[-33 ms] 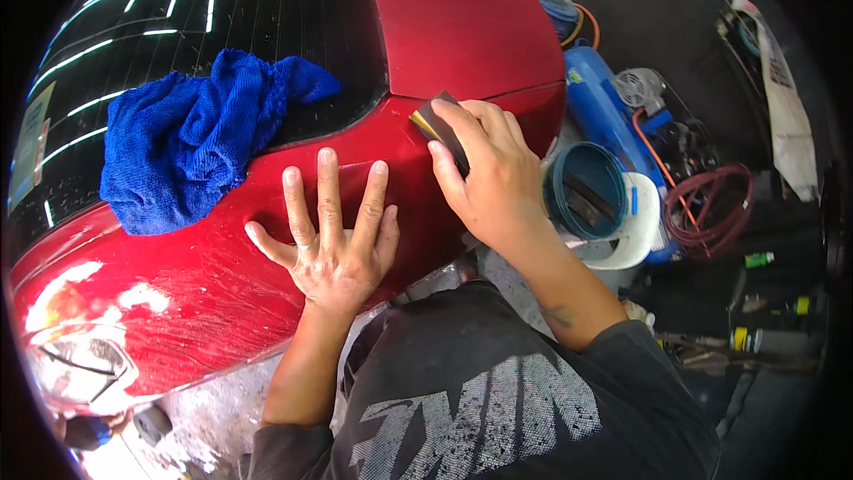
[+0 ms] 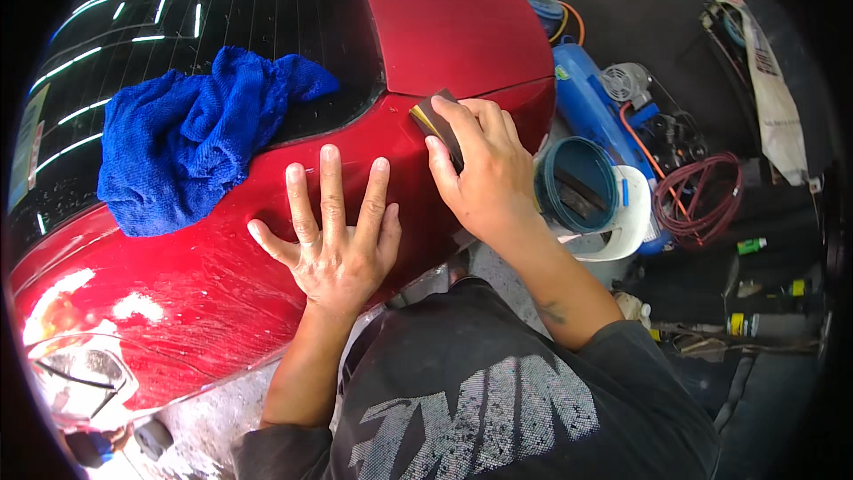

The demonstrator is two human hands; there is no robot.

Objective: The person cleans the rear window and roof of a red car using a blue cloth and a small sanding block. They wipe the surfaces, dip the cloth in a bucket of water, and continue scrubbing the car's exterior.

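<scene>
My left hand (image 2: pixel 339 244) lies flat on the wet red car panel (image 2: pixel 200 311), its fingers spread. My right hand (image 2: pixel 490 169) grips a sanding block (image 2: pixel 434 126), with dark sandpaper over something yellow that shows at its edge. The block rests on the red bodywork close to the corner of the dark window (image 2: pixel 293 44). My thumb and fingers cover part of it. To the left of my hands, a crumpled blue microfiber towel (image 2: pixel 182 147) lies across the glass and the red panel below.
A dark teal bucket (image 2: pixel 546 204) holding dark strips stands by a white stool-like piece (image 2: pixel 633 222) to the right. Behind are a blue air compressor (image 2: pixel 582 93) and a coiled red hose (image 2: pixel 706 200). A headlight-like lamp (image 2: pixel 84 378) sits lower left.
The whole view has shifted slightly, with the floor items on the right appearing a little further left. Both hands and the sanding block hold nearly the same places on the car.
</scene>
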